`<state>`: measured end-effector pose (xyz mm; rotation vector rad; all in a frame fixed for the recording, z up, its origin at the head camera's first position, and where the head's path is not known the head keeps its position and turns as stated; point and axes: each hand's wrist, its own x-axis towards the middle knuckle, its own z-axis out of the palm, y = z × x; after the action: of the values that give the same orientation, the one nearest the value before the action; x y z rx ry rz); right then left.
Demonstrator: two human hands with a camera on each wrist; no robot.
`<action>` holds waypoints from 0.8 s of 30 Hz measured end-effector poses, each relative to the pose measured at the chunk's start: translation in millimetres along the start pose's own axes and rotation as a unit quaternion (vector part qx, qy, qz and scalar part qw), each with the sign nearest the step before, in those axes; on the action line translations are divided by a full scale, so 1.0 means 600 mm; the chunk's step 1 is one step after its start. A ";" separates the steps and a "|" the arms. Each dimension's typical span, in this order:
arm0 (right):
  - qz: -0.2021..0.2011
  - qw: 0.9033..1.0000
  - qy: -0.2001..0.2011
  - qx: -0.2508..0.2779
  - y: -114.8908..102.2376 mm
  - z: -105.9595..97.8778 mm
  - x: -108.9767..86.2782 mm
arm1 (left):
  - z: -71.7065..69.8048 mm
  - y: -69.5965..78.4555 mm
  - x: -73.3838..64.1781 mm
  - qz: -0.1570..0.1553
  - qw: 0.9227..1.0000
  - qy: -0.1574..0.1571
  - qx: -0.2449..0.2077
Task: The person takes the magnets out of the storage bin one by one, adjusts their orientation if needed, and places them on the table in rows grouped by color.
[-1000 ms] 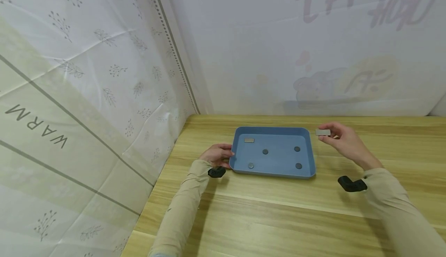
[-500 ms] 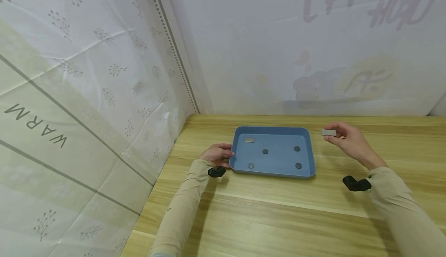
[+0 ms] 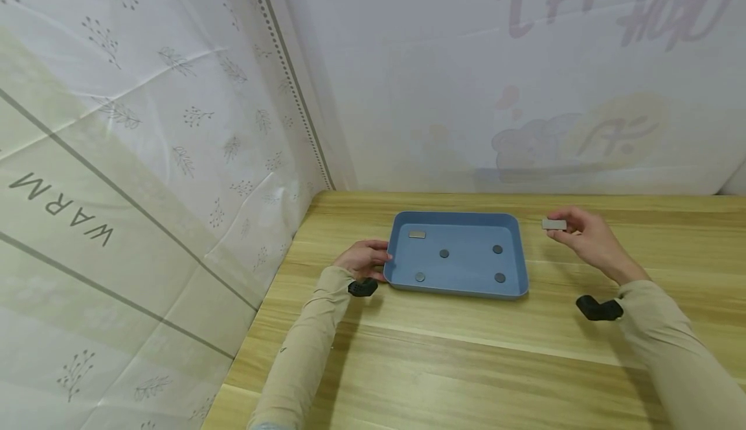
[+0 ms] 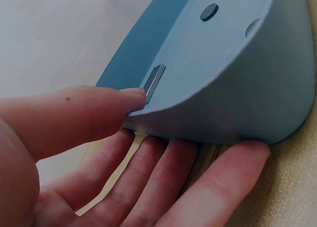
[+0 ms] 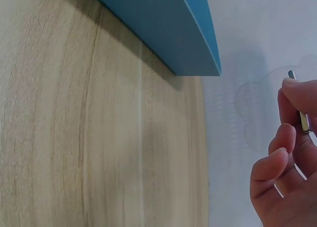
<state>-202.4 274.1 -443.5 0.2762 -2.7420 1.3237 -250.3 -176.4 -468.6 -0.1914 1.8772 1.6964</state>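
Right of the blue tray (image 3: 466,268), the right hand (image 3: 588,239) pinches a grey bar (image 3: 553,224) between thumb and fingers, apparently raised off the surface. At the tray's left side, the left hand (image 3: 364,258) grasps the wall, one digit over the rim and the others along the outer face.

Handling: the bar has a metallic sheen and is judged stiff, small and light, with smooth faces that may slip; its long edges offer the best hold. The tray appears to be thin, rigid plastic, light enough to slide if knocked; the rim is the sound place to take hold. Inside the tray lie a rectangular piece (image 3: 416,234) in the far left part and four discs (image 3: 444,254), set apart from one another; their markings, if any, are too small to read.

Beneath the tray, the table (image 3: 454,378) shows a flat, pale wood grain. Beyond the tray hangs a whitish cloth (image 3: 408,93) with faint lettering; well left of it, another cloth (image 3: 146,190) bears sprigs and the word "WARM", with visible creases.
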 end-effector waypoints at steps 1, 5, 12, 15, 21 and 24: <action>0.001 1.000 0.000 0.000 0.001 0.000 0.000 | 0.000 0.000 0.000 0.000 1.000 -0.001 0.001; 0.003 1.000 -0.001 -0.003 0.006 0.001 0.002 | 0.000 0.001 -0.001 0.000 1.000 -0.002 0.002; 0.013 1.000 -0.012 -0.008 0.019 0.002 0.004 | 0.000 0.000 0.000 0.002 1.000 0.004 -0.004; 0.023 0.999 -0.021 -0.014 0.028 0.004 0.005 | 0.000 -0.002 0.001 0.001 1.000 0.006 -0.006; 0.032 0.998 -0.052 -0.029 0.048 0.012 0.009 | -0.001 -0.005 0.004 0.003 1.000 0.007 -0.013; 0.037 0.996 -0.072 -0.038 0.054 0.016 0.011 | 0.000 -0.004 0.004 0.002 1.000 0.004 -0.013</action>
<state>-215.1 285.4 -473.5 0.2768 -2.9413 1.2584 -251.2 -176.4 -472.2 -0.2046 1.8636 1.7265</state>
